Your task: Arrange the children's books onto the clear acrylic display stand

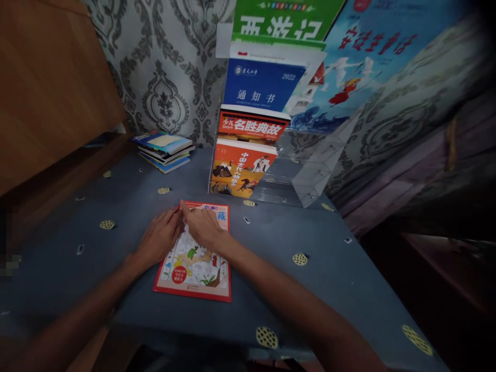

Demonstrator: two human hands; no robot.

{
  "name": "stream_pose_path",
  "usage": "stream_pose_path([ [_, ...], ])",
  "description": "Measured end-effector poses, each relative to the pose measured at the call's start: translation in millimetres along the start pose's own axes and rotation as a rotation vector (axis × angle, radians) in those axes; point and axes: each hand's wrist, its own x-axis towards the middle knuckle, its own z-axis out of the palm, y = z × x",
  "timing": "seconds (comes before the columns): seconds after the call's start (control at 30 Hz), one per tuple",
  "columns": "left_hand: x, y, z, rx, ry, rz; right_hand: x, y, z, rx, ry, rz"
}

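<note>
I see the left hand (159, 238) and right hand (203, 225) placed together, perhaps for steadiness, at the far left corner of the red-edged book (201, 266), which lies flat beneath them on the table (263, 253), but whether they pinch it I cannot tell.

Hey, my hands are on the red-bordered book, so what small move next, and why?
I'd probably pinch the red-bordered book near its upper-left corner and raise it slightly, since your left hand and right hand meet there and the book lies flat on the table.
</note>
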Motion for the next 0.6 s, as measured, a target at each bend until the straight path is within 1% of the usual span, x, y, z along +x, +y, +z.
stream_pose_path([
  [0.1, 0, -1, 2, -0.003, 0.004, 0.006, 8, -4, -3, -0.034, -0.026, -0.004],
  [0.23, 0, -3, 5, -0.04, 0.03, 0.024, 14, -3, 0, -0.041, -0.015, -0.001],
  [0.33, 0, -2, 5, -0.041, 0.019, 0.026, 17, -2, 1, -0.043, -0.004, -0.001],
  [0.6, 0, -1, 2, 0.013, -0.019, 0.02, 8, 5, -1, -0.04, 0.003, 0.014],
])
